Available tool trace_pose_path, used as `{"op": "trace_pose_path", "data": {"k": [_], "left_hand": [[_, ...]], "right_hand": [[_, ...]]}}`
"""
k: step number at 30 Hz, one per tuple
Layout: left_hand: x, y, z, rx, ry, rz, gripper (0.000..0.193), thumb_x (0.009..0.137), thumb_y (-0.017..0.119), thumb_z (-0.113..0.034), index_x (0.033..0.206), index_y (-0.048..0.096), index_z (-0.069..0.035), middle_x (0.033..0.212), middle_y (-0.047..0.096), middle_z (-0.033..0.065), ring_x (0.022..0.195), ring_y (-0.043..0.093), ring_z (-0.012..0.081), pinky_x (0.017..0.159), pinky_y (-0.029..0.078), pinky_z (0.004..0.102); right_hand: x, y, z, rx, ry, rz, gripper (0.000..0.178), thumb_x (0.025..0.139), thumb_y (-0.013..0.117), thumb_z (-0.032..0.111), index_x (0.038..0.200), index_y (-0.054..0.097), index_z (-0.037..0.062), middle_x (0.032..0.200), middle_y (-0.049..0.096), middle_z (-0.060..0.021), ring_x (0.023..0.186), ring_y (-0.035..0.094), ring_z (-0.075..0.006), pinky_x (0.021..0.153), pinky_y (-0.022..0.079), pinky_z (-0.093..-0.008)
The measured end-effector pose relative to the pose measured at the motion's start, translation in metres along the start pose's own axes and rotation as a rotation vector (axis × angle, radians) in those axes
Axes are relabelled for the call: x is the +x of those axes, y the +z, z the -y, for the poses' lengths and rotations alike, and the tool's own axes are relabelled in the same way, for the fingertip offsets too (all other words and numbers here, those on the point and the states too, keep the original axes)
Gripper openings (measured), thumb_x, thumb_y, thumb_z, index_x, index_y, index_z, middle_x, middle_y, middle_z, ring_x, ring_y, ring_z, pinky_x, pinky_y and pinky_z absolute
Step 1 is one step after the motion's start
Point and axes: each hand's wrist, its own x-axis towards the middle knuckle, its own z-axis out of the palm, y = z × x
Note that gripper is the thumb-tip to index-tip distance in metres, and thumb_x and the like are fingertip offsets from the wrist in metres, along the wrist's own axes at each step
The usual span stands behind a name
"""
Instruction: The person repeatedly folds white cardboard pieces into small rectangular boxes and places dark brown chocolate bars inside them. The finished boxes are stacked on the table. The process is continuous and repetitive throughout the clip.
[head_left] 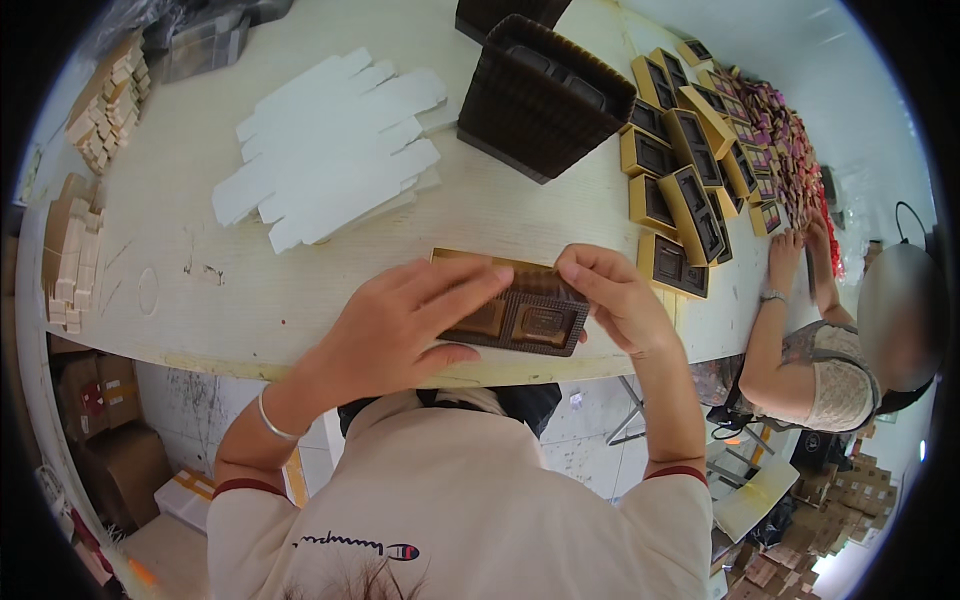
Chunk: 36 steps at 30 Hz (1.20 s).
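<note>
Shirt front: dark script lettering on off-white cloth, upside down from this view.
Shirt emblem: small, red, white and dark blue, at the end of the script.
Brown tray: raised shapes in a compartment; cannot tell whether they are letters.
Left-side carton: dark red patch, its print too small to read.

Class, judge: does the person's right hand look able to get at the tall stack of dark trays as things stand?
Probably yes: bare tabletop lies between the right hand and the stack of dark trays. But that hand grips a single tray, so it would likely let go first.
</note>
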Motion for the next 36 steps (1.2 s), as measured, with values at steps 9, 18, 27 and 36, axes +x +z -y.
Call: {"op": "trace_pose_path", "data": {"k": [9, 18, 27, 36], "left_hand": [[0.018, -0.011, 0.01, -0.272, -0.426, 0.205, 0.06, 0.074, 0.078, -0.015, 0.127, 0.054, -0.004, 0.127, 0.05, 0.01, 0.108, 0.058, 0.0251, 0.082, 0.051, 0.0327], [0.033, -0.019, 0.017, -0.246, -0.408, 0.316, 0.055, 0.075, 0.077, -0.019, 0.123, 0.056, -0.002, 0.133, 0.049, 0.0129, 0.114, 0.054, 0.0294, 0.088, 0.049, 0.0343], [0.043, -0.015, 0.015, -0.178, -0.41, 0.425, 0.055, 0.078, 0.075, -0.024, 0.125, 0.054, -0.005, 0.119, 0.058, 0.016, 0.099, 0.061, 0.0331, 0.086, 0.049, 0.0379], [0.019, 0.006, 0.012, 0.29, -0.308, 0.458, 0.061, 0.085, 0.067, -0.03, 0.142, 0.044, -0.027, 0.119, 0.05, 0.0121, 0.074, 0.061, 0.0293, 0.071, 0.052, 0.039]], "right_hand": [[-0.013, 0.014, -0.038, -0.71, -0.514, -0.291, 0.055, 0.076, 0.079, 0.009, 0.125, 0.055, 0.0021, 0.118, 0.055, -0.012, 0.091, 0.054, -0.0183, 0.072, 0.047, -0.028], [-0.013, 0.013, -0.057, -0.744, -0.571, -0.361, 0.048, 0.08, 0.075, 0.008, 0.123, 0.055, -0.0027, 0.117, 0.057, -0.016, 0.083, 0.059, -0.0206, 0.071, 0.051, -0.0295], [-0.013, 0.01, -0.055, -0.947, -0.638, -0.289, 0.034, 0.083, 0.069, 0.006, 0.116, 0.061, 0.0009, 0.124, 0.055, -0.0182, 0.079, 0.063, -0.0269, 0.069, 0.053, -0.0325], [-0.005, 0.01, -0.056, -1.148, -0.657, -0.258, 0.039, 0.075, 0.07, 0.001, 0.113, 0.065, 0.0073, 0.127, 0.051, -0.0152, 0.069, 0.061, -0.022, 0.06, 0.053, -0.0318]]}}
